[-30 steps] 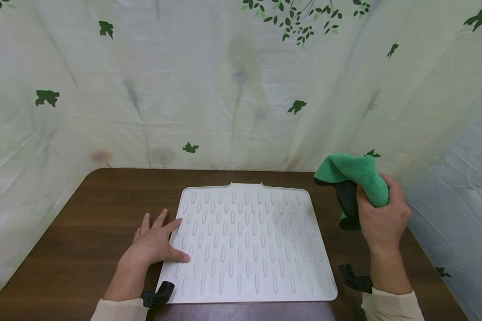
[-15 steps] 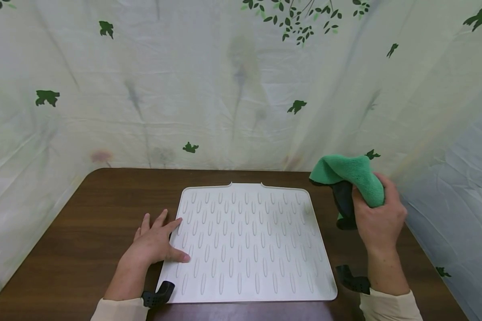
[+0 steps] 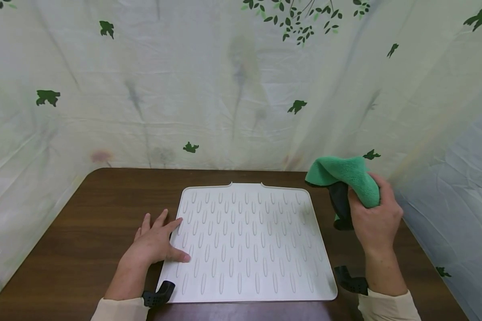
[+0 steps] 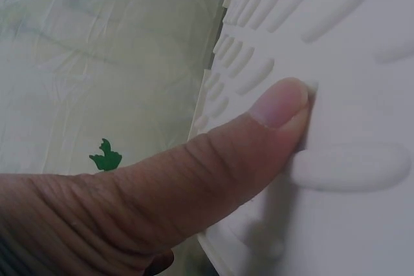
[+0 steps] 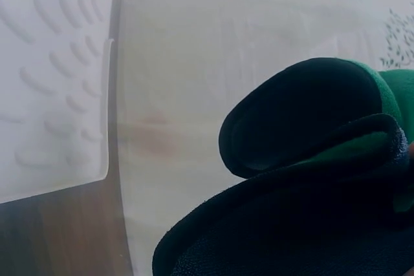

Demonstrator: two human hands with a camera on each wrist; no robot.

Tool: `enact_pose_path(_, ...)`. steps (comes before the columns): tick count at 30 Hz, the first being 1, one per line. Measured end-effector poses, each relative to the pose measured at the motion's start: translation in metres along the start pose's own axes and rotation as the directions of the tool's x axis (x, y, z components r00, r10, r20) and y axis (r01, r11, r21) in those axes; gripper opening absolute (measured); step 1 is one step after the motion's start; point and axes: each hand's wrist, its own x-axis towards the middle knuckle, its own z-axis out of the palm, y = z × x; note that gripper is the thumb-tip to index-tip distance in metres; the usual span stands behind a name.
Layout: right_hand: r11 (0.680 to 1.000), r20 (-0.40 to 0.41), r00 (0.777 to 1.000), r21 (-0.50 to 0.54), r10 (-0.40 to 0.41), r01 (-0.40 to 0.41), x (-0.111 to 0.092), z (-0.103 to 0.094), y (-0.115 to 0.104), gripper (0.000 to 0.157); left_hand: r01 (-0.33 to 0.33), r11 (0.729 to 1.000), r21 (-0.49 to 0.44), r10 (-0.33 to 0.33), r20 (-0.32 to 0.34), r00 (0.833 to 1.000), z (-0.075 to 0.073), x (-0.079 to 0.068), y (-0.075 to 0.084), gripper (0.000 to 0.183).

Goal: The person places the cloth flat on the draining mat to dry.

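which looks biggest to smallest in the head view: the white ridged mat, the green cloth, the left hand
1. white ridged mat, by far the largest.
2. left hand and green cloth: similar apparent size; the cloth is bunched in the right hand and partly hidden, so no ranking.

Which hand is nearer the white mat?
Left. The left hand rests on the mat's left edge, thumb pressing it. The right hand holds a green cloth above the table, off the mat's right side.

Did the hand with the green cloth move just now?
Yes. The right hand gripping the green cloth has drifted a little leftward, nearer the white mat's right edge, which hasn't shifted on the table.
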Motion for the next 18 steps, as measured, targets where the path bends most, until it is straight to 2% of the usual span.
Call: enact_pose_path(18,0.998,0.034,0.998,0.025,-0.055,0.054,-0.0052,0.0061,-0.0029,0.042,-0.019,1.000,-0.010,0.019,-0.007,1.000,0.0005,0.0014,-0.0019,0.121)
